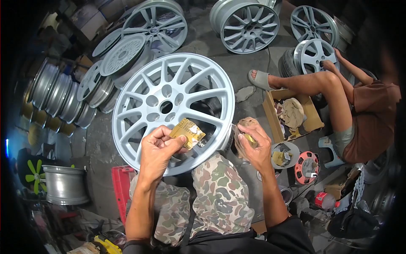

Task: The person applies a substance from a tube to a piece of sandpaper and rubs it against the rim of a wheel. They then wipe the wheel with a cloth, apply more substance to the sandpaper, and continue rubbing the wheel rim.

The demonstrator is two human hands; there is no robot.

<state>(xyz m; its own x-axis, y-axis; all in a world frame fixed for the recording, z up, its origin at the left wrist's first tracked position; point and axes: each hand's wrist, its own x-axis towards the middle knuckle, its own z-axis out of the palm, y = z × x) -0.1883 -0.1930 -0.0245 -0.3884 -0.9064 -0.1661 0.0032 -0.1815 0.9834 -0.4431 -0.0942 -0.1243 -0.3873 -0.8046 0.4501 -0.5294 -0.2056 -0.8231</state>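
My left hand (160,148) pinches a worn yellow piece of sandpaper (186,131) with printing on its back and white dust or residue at its torn edge. It is in front of a large grey multi-spoke wheel rim (157,114) tilted up before my knees. My right hand (260,146) is closed near the rim's right edge, its fingers around a small yellow piece (252,140), partly hidden, that looks like sandpaper. A brown crumpled thing (247,123) shows just behind those fingers.
More grey wheel rims (249,29) stand at the back, with silver ones stacked (59,95) at left. A person (372,114) sits at right, hands on another rim (317,57). Between us are a cardboard box (277,127), a white bucket (292,148) and an orange reel (301,167).
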